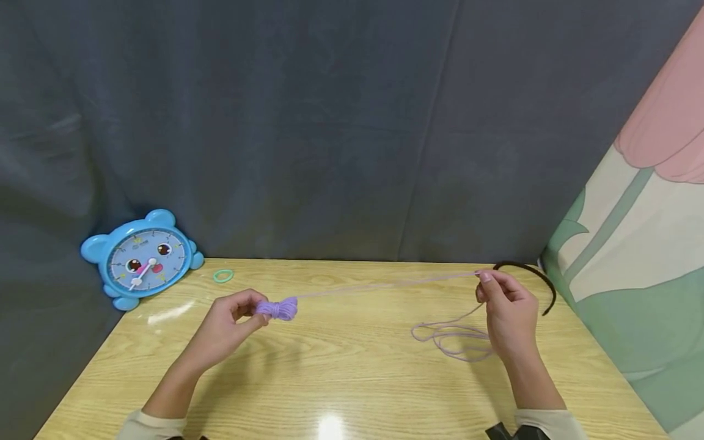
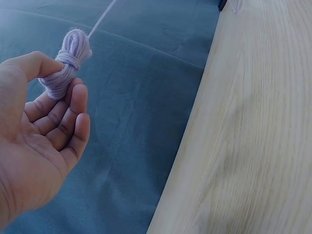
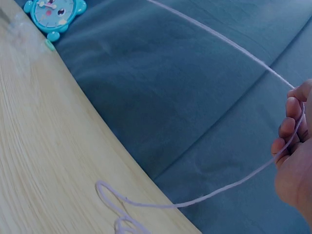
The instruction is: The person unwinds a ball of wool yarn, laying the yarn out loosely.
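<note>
Purple yarn bundle (image 1: 285, 308), bound round its middle, is raised above the desk (image 1: 341, 379) in your left hand (image 1: 228, 324): your thumb and forefinger pinch one end, covering part of it, while the other fingers curl loosely. A taut strand (image 3: 243, 50) of the same yarn runs from the bundle to your right hand (image 1: 511, 311), growing faint against the wood in the head view. Your right hand is nearly closed, thumb and forefinger pinching the strand; the exact contact is hard to make out, since the right wrist view cuts the hand off at its edge. Below the pinch the yarn drops to loose loops (image 1: 440, 335) on the desk, partly hidden behind your right hand in the head view and cropped at the bottom in the right wrist view. Beyond that hand lies a curved black band (image 1: 553, 294). At far left, a blue bear-shaped clock (image 1: 148, 260) leans against the dark cloth (image 1: 302, 134), its small print illegible, with a green ring (image 1: 222, 282) near it. Black objects at your wrists are cut off by the head view's lower edge.
</note>
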A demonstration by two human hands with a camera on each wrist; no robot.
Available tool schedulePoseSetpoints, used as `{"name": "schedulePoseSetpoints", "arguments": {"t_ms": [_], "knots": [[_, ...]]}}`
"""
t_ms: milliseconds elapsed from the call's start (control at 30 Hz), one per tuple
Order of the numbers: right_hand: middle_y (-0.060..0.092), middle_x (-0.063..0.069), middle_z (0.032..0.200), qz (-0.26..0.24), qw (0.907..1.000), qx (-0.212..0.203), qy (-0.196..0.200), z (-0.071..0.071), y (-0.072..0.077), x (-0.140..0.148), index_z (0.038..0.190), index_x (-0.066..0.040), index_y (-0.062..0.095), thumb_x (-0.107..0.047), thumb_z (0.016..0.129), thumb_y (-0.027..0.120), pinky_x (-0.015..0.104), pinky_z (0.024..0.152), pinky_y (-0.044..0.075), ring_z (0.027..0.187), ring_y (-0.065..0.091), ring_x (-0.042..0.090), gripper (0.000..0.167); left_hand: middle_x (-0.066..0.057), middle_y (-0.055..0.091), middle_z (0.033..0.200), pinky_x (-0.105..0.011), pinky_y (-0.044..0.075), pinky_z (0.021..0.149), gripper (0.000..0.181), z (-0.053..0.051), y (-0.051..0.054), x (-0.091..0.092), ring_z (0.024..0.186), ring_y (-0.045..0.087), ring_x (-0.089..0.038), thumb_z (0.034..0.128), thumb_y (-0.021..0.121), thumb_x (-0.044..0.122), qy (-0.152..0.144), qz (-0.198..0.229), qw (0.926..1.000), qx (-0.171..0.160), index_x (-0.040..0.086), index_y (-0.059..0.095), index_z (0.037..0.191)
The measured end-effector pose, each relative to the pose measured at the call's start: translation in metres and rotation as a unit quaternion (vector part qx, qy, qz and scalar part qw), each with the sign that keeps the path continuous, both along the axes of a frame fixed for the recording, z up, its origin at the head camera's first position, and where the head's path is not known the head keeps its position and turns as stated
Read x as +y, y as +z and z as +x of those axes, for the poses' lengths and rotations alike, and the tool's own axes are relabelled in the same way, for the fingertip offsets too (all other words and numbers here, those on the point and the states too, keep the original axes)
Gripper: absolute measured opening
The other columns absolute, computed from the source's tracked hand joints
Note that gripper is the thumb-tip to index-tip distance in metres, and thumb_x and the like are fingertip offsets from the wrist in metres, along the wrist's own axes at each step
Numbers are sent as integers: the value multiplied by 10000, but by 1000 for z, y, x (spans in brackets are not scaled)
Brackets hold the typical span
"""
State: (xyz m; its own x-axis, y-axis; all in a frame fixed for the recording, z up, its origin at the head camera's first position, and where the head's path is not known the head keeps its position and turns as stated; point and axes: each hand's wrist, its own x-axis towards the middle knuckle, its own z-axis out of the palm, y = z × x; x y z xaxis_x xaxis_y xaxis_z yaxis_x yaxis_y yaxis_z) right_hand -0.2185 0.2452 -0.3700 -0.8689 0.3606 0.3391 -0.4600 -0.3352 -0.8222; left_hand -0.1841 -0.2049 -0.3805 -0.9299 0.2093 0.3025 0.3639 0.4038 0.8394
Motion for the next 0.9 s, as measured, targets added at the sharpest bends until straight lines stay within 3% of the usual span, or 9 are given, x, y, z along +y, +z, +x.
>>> {"name": "schedulePoseSetpoints", "arguments": {"t_ms": [467,900], "knots": [[704,91,758,-377,9982,467,45,6,0,18,889,97,727,141,962,586,212,604,518,611,566,152,165,-30,670,894,-239,545,760,56,0,2,-4,822,623,-86,941,693,18,71,-18,10000,17,45,690,990],[666,107,724,-824,9951,504,-193,6,3,41,908,138,699,131,959,598,231,591,516,599,553,172,113,-14,669,887,-252,570,746,57,1,1,-4,810,637,-83,949,678,7,46,64,9999,87,34,689,999]]}}
